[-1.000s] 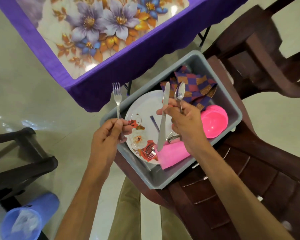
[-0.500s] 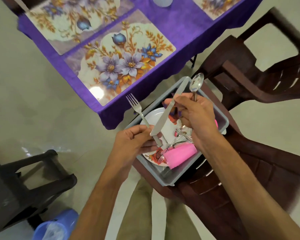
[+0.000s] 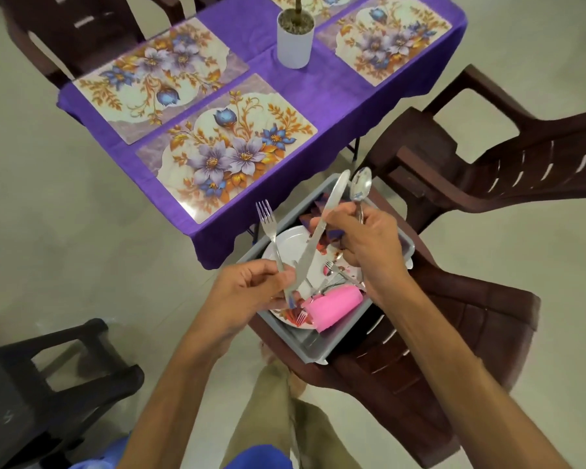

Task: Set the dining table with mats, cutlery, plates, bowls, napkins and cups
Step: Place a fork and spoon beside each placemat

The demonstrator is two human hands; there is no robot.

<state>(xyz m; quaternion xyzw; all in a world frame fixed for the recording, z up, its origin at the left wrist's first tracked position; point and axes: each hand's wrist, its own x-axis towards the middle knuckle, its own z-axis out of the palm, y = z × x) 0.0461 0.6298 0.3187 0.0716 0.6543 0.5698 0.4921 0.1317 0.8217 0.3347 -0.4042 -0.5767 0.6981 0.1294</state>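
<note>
Above the tub (image 3: 278, 324), knife (image 3: 313, 240) now meets the left hand (image 3: 251, 292).

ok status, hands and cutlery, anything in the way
Left hand grips fork. Right hand grips knife and spoon, above grey tub. Nearest mat bare, nothing blocking.

Soft, even indoor light fills the scene, moderately bright, with no hard shadows. A faint sheen lies on the pale floor (image 3: 65, 252) at lower left, and the nearest placemat (image 3: 227, 157) shows a weak glossy patch near its close edge. The wide-angle lens bends straight lines: the purple-clothed surface (image 3: 318, 96) and the brown chair (image 3: 521, 157) bow outward toward the borders. The centre is fairly sharp; forearms and the lower frame edge look soft and slightly smeared.
</note>
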